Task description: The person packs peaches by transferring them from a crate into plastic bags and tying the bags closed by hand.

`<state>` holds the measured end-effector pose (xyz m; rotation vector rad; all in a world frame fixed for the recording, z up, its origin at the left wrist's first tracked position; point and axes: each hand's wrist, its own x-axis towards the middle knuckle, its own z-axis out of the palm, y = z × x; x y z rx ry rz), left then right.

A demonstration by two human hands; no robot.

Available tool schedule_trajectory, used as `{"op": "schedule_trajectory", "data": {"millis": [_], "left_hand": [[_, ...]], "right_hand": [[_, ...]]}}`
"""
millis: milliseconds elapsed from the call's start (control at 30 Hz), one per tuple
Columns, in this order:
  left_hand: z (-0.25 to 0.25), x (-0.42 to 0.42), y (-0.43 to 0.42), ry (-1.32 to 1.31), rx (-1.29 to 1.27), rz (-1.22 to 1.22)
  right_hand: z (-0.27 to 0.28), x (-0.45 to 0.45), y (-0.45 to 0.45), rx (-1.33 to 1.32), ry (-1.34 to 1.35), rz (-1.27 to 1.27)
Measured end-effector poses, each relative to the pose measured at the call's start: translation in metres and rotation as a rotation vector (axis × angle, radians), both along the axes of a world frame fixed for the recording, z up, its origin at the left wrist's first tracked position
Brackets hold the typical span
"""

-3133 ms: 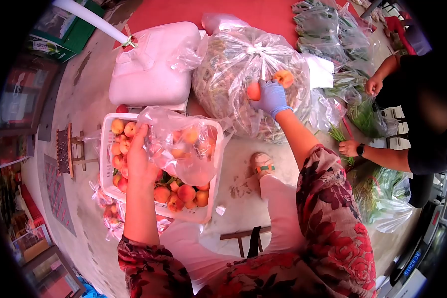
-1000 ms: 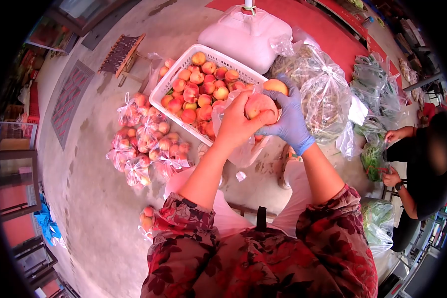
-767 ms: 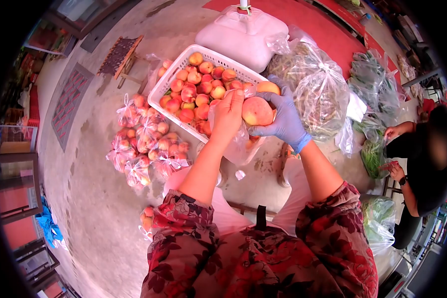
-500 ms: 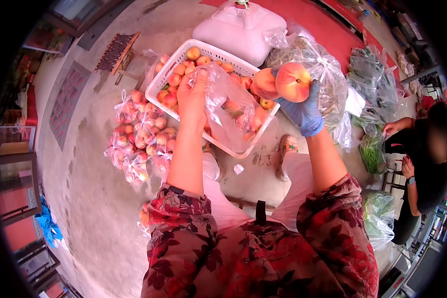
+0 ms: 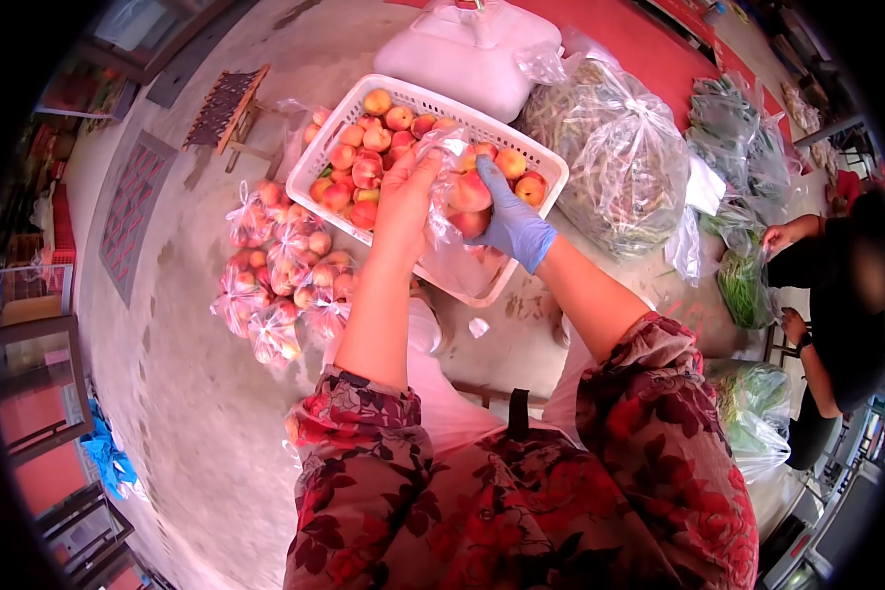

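Observation:
Over the white basket (image 5: 323, 222) of peaches, my left hand (image 5: 406, 197) pinches the rim of a clear plastic bag (image 5: 452, 258). My right hand (image 5: 513, 224), in a blue glove, curls round peaches (image 5: 469, 193) at the bag's mouth. Two peaches show against its palm, one above the other. Part of the bag hangs below both hands over the basket's near side. Other loose peaches lie in the basket around the hands.
Tied bags of peaches (image 5: 283, 258) lie on the floor at left, near a small stool (image 5: 228, 110). Behind the basket are a pale container (image 5: 467, 54) and a large bag of greens (image 5: 624, 157). A co-worker (image 5: 841, 295) handles greens at right.
My right hand has moved left and down with the peaches, from beside the basket to the bag. My left hand has shifted slightly right, and the bag is now bunched between both hands.

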<state>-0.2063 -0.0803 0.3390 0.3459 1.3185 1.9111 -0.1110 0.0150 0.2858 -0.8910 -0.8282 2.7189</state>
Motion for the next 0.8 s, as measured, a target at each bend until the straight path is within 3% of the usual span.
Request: {"op": "schedule_trajectory", "data": {"millis": [100, 200, 233, 333, 433, 533, 633, 800], "left_hand": [[-0.007, 0.004, 0.003, 0.319, -0.138, -0.122], [-0.006, 0.017, 0.002, 0.667, -0.089, -0.031], [0.018, 0.022, -0.008, 0.673, -0.068, -0.164], [0.037, 0.036, -0.031, 0.799, 0.081, -0.190], [0.031, 0.045, -0.044, 0.756, 0.247, -0.168], [0.032, 0.032, -0.038, 0.740, -0.015, -0.243], [0.025, 0.029, -0.029, 0.796, -0.098, -0.147], [0.019, 0.027, -0.023, 0.834, -0.207, -0.195]], "right_hand": [[0.009, -0.008, -0.006, -0.087, -0.106, -0.051], [0.001, -0.008, -0.013, -0.055, -0.068, -0.107], [-0.001, -0.003, -0.014, -0.074, 0.038, -0.071], [0.035, 0.014, -0.033, 0.096, 0.085, -0.016], [0.000, 0.024, -0.027, 0.115, 0.186, 0.095], [0.012, 0.023, -0.036, 0.120, 0.129, 0.095], [0.014, 0.018, -0.034, -0.042, 0.007, 0.057], [-0.014, 0.012, -0.018, -0.049, 0.055, -0.003]]}}
